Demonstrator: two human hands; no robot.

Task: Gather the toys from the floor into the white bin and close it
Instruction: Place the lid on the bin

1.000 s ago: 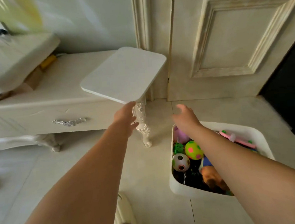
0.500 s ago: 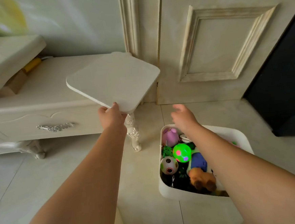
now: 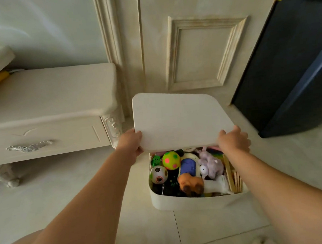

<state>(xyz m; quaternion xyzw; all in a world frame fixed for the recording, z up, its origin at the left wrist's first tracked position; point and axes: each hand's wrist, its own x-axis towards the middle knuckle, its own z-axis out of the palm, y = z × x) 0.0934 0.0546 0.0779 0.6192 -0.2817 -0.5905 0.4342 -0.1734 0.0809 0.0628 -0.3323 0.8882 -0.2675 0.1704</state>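
- The white lid (image 3: 177, 120) hangs over the far half of the white bin (image 3: 191, 201), tilted, its near edge raised; the near half of the bin stands open
- Left hand (image 3: 130, 143) pinches the lid's near-left corner, thumb on top and fingers curled beneath; right hand (image 3: 234, 142) pinches the near-right corner the same way
- The bin sits on the tiled floor (image 3: 66, 196) just beside the carved cabinet (image 3: 46, 115); toys fill it to near the rim: a spotted green ball (image 3: 171, 160), a grey ball (image 3: 158, 177), a blue toy (image 3: 187, 167), a lilac plush (image 3: 211, 165), an orange toy (image 3: 190, 184), wooden slats (image 3: 233, 178) standing along the right wall
- Likely trouble: the plush or the spotted ball may sit proud of the rim and hold the lid up; the upright slats could catch the lid's right edge; lowered askew, one corner may ride outside the rim and the lid would rock rather than seat
- No stray toys show on the floor in view
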